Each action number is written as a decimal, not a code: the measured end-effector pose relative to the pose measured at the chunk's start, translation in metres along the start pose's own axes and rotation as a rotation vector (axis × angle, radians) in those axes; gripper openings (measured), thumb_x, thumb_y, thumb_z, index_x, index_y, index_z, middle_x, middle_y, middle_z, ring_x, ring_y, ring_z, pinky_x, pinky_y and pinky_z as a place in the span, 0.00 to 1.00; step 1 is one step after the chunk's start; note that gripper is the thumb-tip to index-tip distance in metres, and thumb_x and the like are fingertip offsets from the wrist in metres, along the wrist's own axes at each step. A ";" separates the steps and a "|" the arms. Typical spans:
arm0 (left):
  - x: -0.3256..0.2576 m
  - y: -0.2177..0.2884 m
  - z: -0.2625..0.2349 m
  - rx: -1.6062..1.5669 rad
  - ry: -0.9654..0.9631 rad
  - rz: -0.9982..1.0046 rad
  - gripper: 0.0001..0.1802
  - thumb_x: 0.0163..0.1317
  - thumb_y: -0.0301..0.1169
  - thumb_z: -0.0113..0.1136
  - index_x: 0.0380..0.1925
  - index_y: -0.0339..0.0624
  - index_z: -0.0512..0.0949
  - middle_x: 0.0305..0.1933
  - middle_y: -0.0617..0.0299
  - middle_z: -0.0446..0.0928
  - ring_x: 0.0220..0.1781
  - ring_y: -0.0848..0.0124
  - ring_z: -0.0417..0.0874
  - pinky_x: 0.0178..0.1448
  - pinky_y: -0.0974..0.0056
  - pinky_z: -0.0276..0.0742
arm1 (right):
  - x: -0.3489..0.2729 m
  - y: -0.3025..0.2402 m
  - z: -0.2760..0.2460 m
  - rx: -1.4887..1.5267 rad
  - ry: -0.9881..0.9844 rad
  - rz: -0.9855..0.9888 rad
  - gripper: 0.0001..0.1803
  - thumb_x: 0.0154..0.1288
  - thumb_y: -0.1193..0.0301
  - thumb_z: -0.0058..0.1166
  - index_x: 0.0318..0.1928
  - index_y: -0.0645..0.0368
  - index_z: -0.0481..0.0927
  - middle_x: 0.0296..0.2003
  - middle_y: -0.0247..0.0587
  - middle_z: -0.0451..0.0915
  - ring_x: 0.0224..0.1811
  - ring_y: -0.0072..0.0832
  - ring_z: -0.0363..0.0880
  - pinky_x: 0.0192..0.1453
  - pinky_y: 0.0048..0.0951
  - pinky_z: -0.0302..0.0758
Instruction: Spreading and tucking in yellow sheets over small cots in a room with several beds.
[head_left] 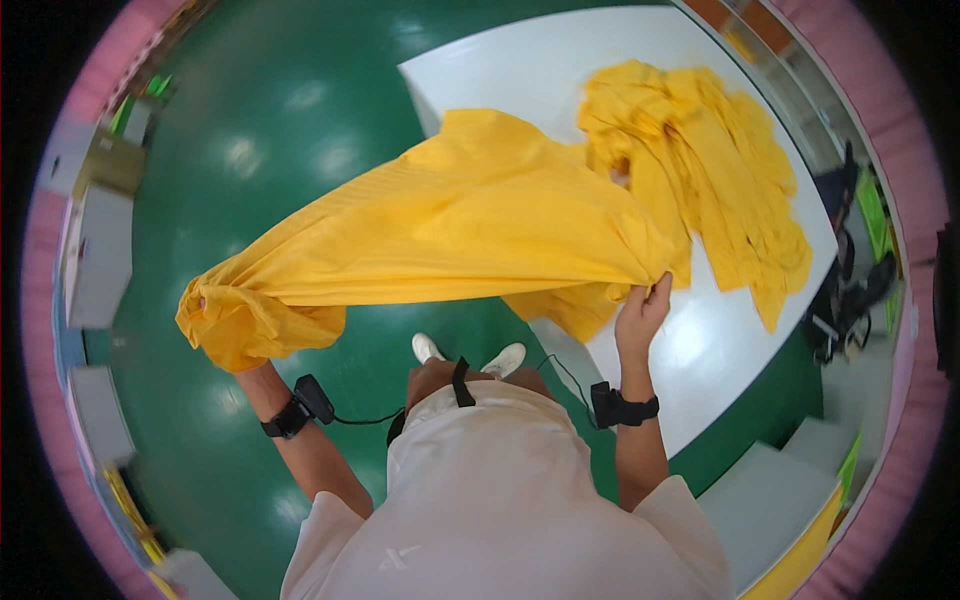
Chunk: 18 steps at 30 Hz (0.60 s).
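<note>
our right hand (640,312) pinches the lower right part of a yellow cloth (440,230), thumb and fingers closed on its edge, with the fingertips pointing away from us. our left hand (202,303) is almost wholly buried in the bunched left end; the cloth bears on it there, but we cannot tell how far its fingers are closed. the yellow cloth hangs between the two, out in front of our body, its long axis running left to right and rising a little toward the right. its near edge is drawn nearly straight from hand to hand, while the far edge slopes up to a blunt corner that points away from us. the narrow, gathered end points left, over the green floor (380,385); the wider right part reaches over the white table (500,60), and a fold droops below the near edge beside our right hand. on the table, just beyond, lies a rumpled yellow pile (700,150), its long folds running from the far side toward us and slightly right. we see black wrist devices (287,418) on both forearms, our white shirt (490,480) and, below, our white shoes (426,348).
</note>
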<state>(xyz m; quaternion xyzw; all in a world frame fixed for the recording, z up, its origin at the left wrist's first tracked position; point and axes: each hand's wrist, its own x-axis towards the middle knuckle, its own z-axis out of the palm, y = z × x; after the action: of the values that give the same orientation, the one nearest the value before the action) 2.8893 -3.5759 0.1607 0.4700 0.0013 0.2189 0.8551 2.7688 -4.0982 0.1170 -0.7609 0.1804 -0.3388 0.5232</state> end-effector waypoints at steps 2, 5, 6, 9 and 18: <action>-0.015 0.021 -0.034 -0.020 0.089 0.046 0.20 0.68 0.43 0.49 0.54 0.43 0.70 0.53 0.56 0.74 0.54 0.60 0.76 0.57 0.53 0.75 | 0.003 -0.020 0.026 0.045 -0.019 -0.077 0.14 0.63 0.81 0.38 0.49 0.70 0.68 0.42 0.47 0.75 0.44 0.29 0.72 0.50 0.26 0.68; -0.027 0.048 -0.080 0.056 0.222 0.175 0.19 0.67 0.42 0.51 0.51 0.42 0.71 0.49 0.57 0.76 0.50 0.62 0.78 0.55 0.55 0.77 | -0.013 -0.039 0.066 0.006 -0.015 -0.149 0.15 0.61 0.81 0.38 0.50 0.69 0.67 0.40 0.46 0.74 0.43 0.31 0.72 0.50 0.28 0.68; -0.025 0.054 -0.102 0.103 0.266 0.205 0.17 0.67 0.41 0.52 0.50 0.42 0.72 0.47 0.58 0.76 0.48 0.63 0.79 0.53 0.56 0.78 | -0.017 -0.047 0.083 0.026 -0.024 -0.163 0.14 0.62 0.80 0.38 0.49 0.68 0.68 0.39 0.45 0.73 0.42 0.30 0.71 0.49 0.27 0.67; -0.042 0.015 -0.113 0.112 0.384 0.275 0.15 0.67 0.40 0.53 0.46 0.42 0.73 0.42 0.59 0.77 0.41 0.65 0.80 0.47 0.57 0.80 | 0.016 0.000 0.133 0.085 -0.153 -0.220 0.10 0.65 0.78 0.39 0.46 0.66 0.68 0.37 0.42 0.70 0.41 0.28 0.69 0.48 0.26 0.66; -0.048 -0.004 -0.171 0.025 0.668 0.374 0.16 0.69 0.41 0.48 0.45 0.40 0.74 0.40 0.59 0.78 0.39 0.65 0.81 0.44 0.58 0.81 | 0.028 0.043 0.338 0.269 -0.497 -0.240 0.05 0.68 0.78 0.40 0.43 0.63 0.67 0.37 0.38 0.68 0.41 0.27 0.69 0.48 0.25 0.66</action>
<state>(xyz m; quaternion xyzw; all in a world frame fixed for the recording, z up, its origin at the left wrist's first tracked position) 2.8118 -3.4580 0.0521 0.3755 0.1968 0.5124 0.7468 3.0304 -3.9048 0.0113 -0.7602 -0.0908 -0.2223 0.6037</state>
